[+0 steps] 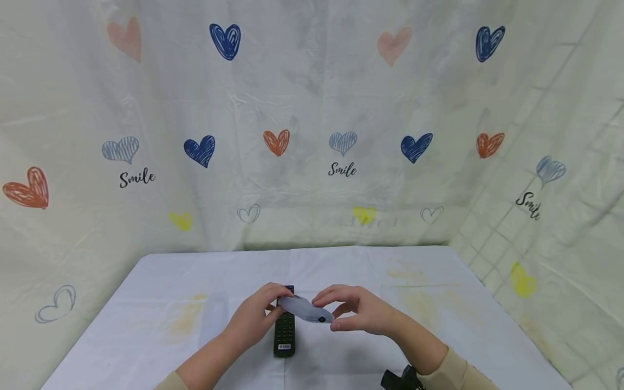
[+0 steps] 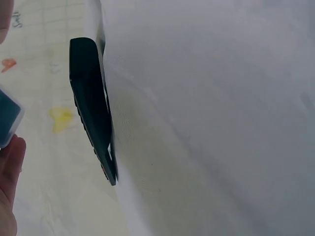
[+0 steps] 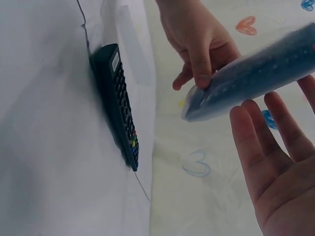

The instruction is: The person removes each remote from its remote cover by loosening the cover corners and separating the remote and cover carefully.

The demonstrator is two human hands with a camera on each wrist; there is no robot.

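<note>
A remote control in a clear, cloudy sleeve [image 1: 304,309] is held up over the table, tilted. My left hand [image 1: 255,314] pinches its left end between thumb and fingers; the right wrist view shows the left hand [image 3: 202,42] at that end and rows of pale buttons through the film. My right hand [image 1: 363,311] is at the other end, fingers spread and loosely bent, fingertips [image 3: 241,118] right at the sleeve's edge. Beneath lies a second, black remote control [image 1: 284,336] on the white tabletop, its upper part partly hidden by the left hand and the sleeved remote.
The white-covered table [image 1: 195,271] meets a hanging sheet [image 1: 302,97] printed with hearts and "Smile". A black device [image 1: 402,378] sits by the right sleeve [image 1: 453,371] at the bottom of the head view.
</note>
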